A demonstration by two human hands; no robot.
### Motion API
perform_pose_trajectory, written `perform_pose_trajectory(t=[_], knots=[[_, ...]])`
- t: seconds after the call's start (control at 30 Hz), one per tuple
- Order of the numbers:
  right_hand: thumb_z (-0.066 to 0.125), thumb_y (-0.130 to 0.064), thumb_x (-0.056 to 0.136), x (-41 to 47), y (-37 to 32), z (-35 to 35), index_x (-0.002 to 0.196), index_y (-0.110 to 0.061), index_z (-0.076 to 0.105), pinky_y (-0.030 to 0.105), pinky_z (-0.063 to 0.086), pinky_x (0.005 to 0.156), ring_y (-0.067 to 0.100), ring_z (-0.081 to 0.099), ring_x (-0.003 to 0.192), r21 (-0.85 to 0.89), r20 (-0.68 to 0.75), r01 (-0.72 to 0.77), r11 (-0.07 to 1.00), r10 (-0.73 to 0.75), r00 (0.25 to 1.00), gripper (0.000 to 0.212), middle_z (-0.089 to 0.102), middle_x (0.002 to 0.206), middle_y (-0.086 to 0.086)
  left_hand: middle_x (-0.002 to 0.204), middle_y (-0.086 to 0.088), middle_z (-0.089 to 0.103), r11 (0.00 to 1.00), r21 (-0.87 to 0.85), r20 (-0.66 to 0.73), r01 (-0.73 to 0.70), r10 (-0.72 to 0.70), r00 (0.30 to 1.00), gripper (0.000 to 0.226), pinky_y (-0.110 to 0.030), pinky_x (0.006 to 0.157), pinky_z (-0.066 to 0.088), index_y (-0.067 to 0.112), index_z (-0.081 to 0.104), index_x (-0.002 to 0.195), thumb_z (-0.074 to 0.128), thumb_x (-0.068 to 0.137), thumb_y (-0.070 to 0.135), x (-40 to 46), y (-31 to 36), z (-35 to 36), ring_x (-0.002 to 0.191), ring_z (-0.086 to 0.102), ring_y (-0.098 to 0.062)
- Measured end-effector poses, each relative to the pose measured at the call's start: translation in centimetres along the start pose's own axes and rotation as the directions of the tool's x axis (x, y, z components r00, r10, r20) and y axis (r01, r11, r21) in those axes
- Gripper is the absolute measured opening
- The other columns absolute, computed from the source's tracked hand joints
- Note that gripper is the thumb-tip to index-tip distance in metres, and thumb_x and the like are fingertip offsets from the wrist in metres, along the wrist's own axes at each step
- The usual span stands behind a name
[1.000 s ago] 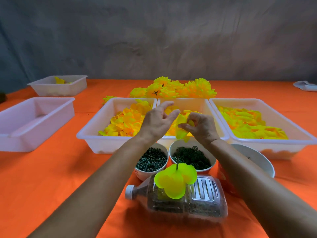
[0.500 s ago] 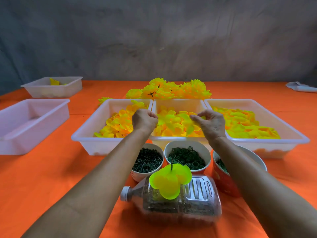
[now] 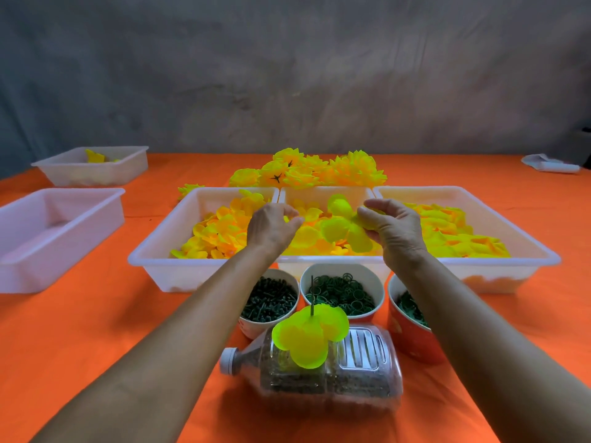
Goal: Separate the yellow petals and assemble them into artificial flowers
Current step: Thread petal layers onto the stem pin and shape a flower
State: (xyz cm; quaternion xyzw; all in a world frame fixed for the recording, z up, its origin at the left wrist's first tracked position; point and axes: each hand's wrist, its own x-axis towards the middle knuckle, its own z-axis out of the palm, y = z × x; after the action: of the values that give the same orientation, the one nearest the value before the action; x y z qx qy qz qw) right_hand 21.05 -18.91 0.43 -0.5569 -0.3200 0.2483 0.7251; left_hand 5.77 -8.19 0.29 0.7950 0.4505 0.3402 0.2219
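Observation:
My right hand (image 3: pixel 396 231) pinches a lime-yellow petal layer (image 3: pixel 343 227) with several lobes, lifted just above the middle tray (image 3: pixel 323 259) of loose yellow-orange petals. My left hand (image 3: pixel 271 230) hovers at the divide between the left tray (image 3: pixel 160 254) and the middle one. Its fingers are curled, and what they hold, if anything, is hidden. In front of me, a lime petal layer (image 3: pixel 307 334) sits on a thin green stem stuck into a plastic bottle (image 3: pixel 361 372) lying on its side. Finished yellow flowers (image 3: pixel 313 171) are piled behind the trays.
A third petal tray (image 3: pixel 543 251) stands at the right. Two white cups (image 3: pixel 268 298) (image 3: pixel 342 295) and a red cup (image 3: pixel 409 334) hold dark green parts. Two more white trays (image 3: pixel 48 251) (image 3: pixel 92 174) sit at the left on the orange cloth.
Both hands went down into the middle tray. Now the right hand has come up holding a lime petal layer, and the left hand has moved a little toward it.

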Motion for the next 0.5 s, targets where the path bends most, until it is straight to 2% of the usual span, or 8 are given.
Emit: perform_pose_trajectory(t=[0.07, 0.13, 0.17, 0.23, 0.3, 0.37, 0.43, 0.5], knots=[[0.068, -0.004, 0.082, -0.6, -0.5, 0.6, 0.083, -0.017, 0.062, 0.016, 0.048, 0.058, 0.01, 0.059, 0.068, 0.014, 0.037, -0.001, 1.0, 0.001, 0.999, 0.014, 0.061, 0.078, 0.002, 0.099, -0.005, 0.072, 0.979, -0.203, 0.013, 0.004, -0.002, 1.0, 0.027, -0.03, 0.079, 0.049, 0.013, 0.072, 0.091, 0.066, 0.086, 0.038, -0.6, 0.9, -0.5, 0.09, 0.064, -0.017], [0.068, -0.003, 0.081, -1.3, -1.1, 1.2, 0.083, -0.017, 0.062, 0.016, 0.048, 0.057, 0.009, 0.059, 0.065, 0.026, 0.077, 0.0, 1.0, -0.002, 0.997, 0.015, 0.061, 0.075, 0.002, 0.075, 0.003, 0.067, 0.9, -0.424, 0.143, 0.103, -0.046, 0.989, 0.028, -0.028, 0.068, 0.047, 0.015, 0.067, 0.077, 0.069, 0.081, 0.043, -1.6, 2.1, -1.2, 0.068, 0.059, -0.01], [0.069, -0.003, 0.081, -1.7, -1.5, 1.4, 0.083, -0.017, 0.062, 0.017, 0.048, 0.058, 0.009, 0.06, 0.064, 0.029, 0.097, -0.001, 1.0, -0.002, 0.995, 0.015, 0.062, 0.075, 0.002, 0.07, 0.005, 0.064, 0.867, -0.473, 0.211, 0.156, -0.06, 0.976, 0.028, -0.029, 0.067, 0.047, 0.014, 0.066, 0.077, 0.071, 0.079, 0.042, -1.9, 2.5, -1.6, 0.064, 0.057, -0.009], [0.069, -0.003, 0.08, -2.3, -2.2, 1.9, 0.083, -0.016, 0.063, 0.022, 0.049, 0.063, 0.012, 0.06, 0.066, 0.038, 0.131, -0.004, 0.999, -0.001, 0.991, 0.014, 0.063, 0.075, 0.002, 0.073, 0.0, 0.067, 0.816, -0.532, 0.319, 0.224, -0.052, 0.946, 0.025, -0.031, 0.07, 0.051, 0.008, 0.068, 0.086, 0.075, 0.078, 0.03, -2.5, 3.1, -2.2, 0.066, 0.061, -0.012], [0.07, -0.003, 0.078, -2.9, -2.8, 2.1, 0.085, -0.015, 0.064, 0.024, 0.05, 0.063, 0.014, 0.06, 0.066, 0.043, 0.159, -0.007, 0.999, 0.0, 0.987, 0.015, 0.064, 0.076, 0.005, 0.072, 0.001, 0.071, 0.752, -0.605, 0.37, 0.263, -0.027, 0.928, 0.01, -0.026, 0.061, 0.054, 0.011, 0.068, 0.084, 0.074, 0.079, 0.017, -2.9, 3.4, -2.8, 0.065, 0.066, -0.011], [0.07, -0.004, 0.078, -3.4, -3.3, 2.2, 0.093, -0.013, 0.065, 0.026, 0.052, 0.061, 0.015, 0.062, 0.065, 0.041, 0.172, -0.012, 0.999, 0.005, 0.985, 0.018, 0.065, 0.08, 0.007, 0.092, -0.006, 0.072, 0.705, -0.645, 0.385, 0.296, -0.035, 0.922, 0.004, -0.022, 0.055, 0.053, 0.014, 0.068, 0.081, 0.072, 0.079, 0.013, -3.3, 3.6, -3.4, 0.075, 0.067, -0.015], [0.069, -0.007, 0.08, -3.9, -3.7, 2.2, 0.107, -0.011, 0.062, 0.028, 0.053, 0.06, 0.014, 0.063, 0.064, 0.052, 0.186, -0.034, 0.998, 0.024, 0.982, 0.028, 0.066, 0.084, 0.007, 0.121, -0.015, 0.062, 0.687, -0.654, 0.385, 0.317, -0.059, 0.921, 0.006, -0.023, 0.058, 0.054, 0.012, 0.07, 0.085, 0.071, 0.08, 0.012, -3.6, 3.8, -3.9, 0.088, 0.066, -0.02], [0.066, -0.011, 0.083, -4.4, -4.0, 2.1, 0.114, -0.014, 0.059, 0.029, 0.053, 0.06, 0.014, 0.064, 0.062, 0.054, 0.223, -0.062, 0.997, 0.049, 0.974, 0.032, 0.067, 0.085, 0.006, 0.121, -0.017, 0.061, 0.666, -0.664, 0.394, 0.339, -0.073, 0.916, 0.012, -0.029, 0.068, 0.055, 0.008, 0.07, 0.093, 0.069, 0.082, 0.012, -3.7, 3.8, -4.3, 0.1, 0.063, -0.026]])
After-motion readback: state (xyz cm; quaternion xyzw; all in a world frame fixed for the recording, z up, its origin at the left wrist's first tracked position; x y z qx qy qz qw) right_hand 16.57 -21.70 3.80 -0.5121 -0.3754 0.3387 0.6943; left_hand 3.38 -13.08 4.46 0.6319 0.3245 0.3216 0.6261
